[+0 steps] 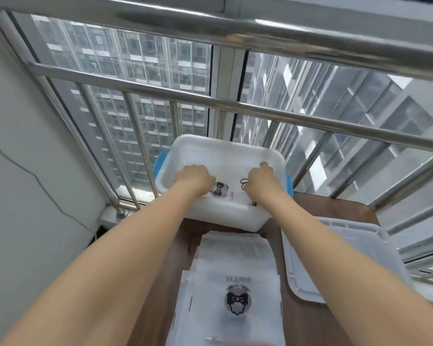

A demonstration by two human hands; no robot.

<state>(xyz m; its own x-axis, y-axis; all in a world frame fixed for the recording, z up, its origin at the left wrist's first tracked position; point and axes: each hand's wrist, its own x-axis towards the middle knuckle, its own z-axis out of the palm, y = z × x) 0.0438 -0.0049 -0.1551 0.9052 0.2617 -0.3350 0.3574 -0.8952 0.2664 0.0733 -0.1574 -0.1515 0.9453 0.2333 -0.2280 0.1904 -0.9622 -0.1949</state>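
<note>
A white plastic bin with blue handles stands at the far end of a brown table. Both my hands reach down into it. My left hand and my right hand each press down on a white packaged item with a black bow print lying in the bin. Their fingers point downward and are hidden, so the grip is unclear. Nearer me, a stack of similar white printed packages lies on the table.
The bin's white lid lies on the table to the right. A steel railing and a window run just behind the bin. A grey wall closes the left side.
</note>
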